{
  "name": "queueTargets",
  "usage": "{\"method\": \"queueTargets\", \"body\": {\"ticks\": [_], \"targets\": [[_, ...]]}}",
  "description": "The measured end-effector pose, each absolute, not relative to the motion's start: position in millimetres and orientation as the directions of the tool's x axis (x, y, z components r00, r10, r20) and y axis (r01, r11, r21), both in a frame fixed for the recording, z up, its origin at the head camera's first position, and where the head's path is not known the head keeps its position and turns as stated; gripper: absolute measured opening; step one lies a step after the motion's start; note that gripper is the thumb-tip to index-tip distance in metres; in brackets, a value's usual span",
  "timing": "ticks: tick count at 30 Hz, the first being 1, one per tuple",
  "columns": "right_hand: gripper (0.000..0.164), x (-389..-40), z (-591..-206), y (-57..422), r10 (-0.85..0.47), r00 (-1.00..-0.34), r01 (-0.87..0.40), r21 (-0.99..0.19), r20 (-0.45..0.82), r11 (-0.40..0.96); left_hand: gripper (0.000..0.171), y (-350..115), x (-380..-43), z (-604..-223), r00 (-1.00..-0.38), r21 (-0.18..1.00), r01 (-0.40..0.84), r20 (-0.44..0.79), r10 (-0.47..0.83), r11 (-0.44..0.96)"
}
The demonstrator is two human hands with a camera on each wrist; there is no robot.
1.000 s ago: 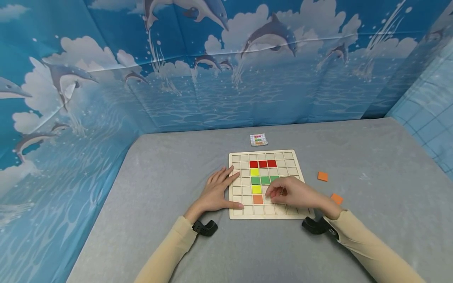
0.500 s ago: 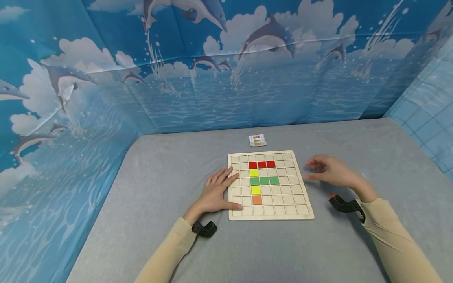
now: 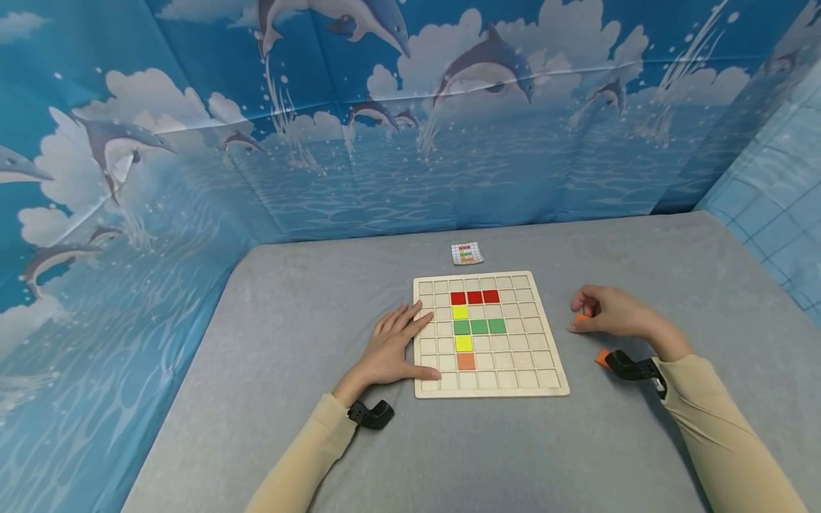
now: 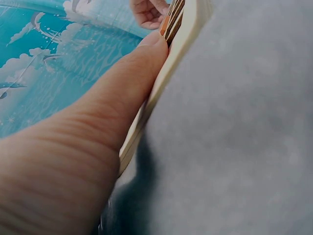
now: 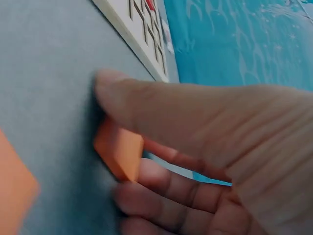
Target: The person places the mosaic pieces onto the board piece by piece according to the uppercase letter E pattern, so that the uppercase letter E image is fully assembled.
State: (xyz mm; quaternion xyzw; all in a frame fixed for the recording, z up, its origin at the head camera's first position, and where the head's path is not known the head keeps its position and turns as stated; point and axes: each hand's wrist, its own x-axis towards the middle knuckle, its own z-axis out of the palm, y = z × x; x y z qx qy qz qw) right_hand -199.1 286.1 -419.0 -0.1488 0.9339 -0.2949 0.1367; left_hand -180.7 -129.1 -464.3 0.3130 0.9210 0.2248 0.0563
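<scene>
A pale wooden grid board (image 3: 526,356) lies on the grey cloth, with red tiles (image 3: 474,298), yellow tiles (image 3: 460,312), green tiles (image 3: 479,326) and one orange tile (image 3: 466,361) set in its squares. Over the board's left edge rests my left hand (image 3: 391,349), fingers spread and thumb (image 4: 132,73) along the near corner. To the right of the board, my right hand (image 3: 612,313) pinches a loose orange square tile (image 5: 120,147) between thumb and fingers, low over the cloth. Partly behind the right wrist band in the head view is a second loose orange tile (image 3: 602,358).
Behind the board lies a small pattern card (image 3: 467,254) printed with a coloured grid. A dolphin-print curtain (image 3: 359,164) hangs along the back and left of the grey cloth-covered table (image 3: 308,299). Each wrist wears a black band (image 3: 372,415).
My right hand has moved from over the board to the loose orange tile on the right and now pinches it. The left hand stays on the board's edge.
</scene>
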Motion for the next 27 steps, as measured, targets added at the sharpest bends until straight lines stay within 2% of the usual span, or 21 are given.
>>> {"method": "queueTargets", "body": {"ticks": [7, 15, 23, 27], "targets": [[0.035, -198.2, -415.2, 288.5, -0.329, -0.917, -0.145, -0.58, -0.227, 0.802, 0.101, -129.3, -181.7, -466.0, -0.798, 0.446, 0.553, 0.039, 0.602, 0.704], [0.03, -199.2, -414.8, 286.4, -0.338, -0.916, -0.159, -0.58, -0.215, 0.799, 0.102, -129.2, -182.4, -466.4, -0.799, 0.458, 0.55, 0.043, 0.6, 0.699], [0.021, -196.6, -411.6, 278.0, -0.35, -0.921, -0.145, -0.68, -0.174, 0.719, 0.102, -129.8, -182.9, -466.6, -0.796, 0.449, 0.555, 0.044, 0.604, 0.7], [0.021, -193.7, -412.0, 260.2, -0.375, -0.914, -0.119, -0.78, -0.156, 0.615, 0.101, -129.8, -182.7, -466.3, -0.795, 0.447, 0.558, 0.046, 0.604, 0.699]]}}
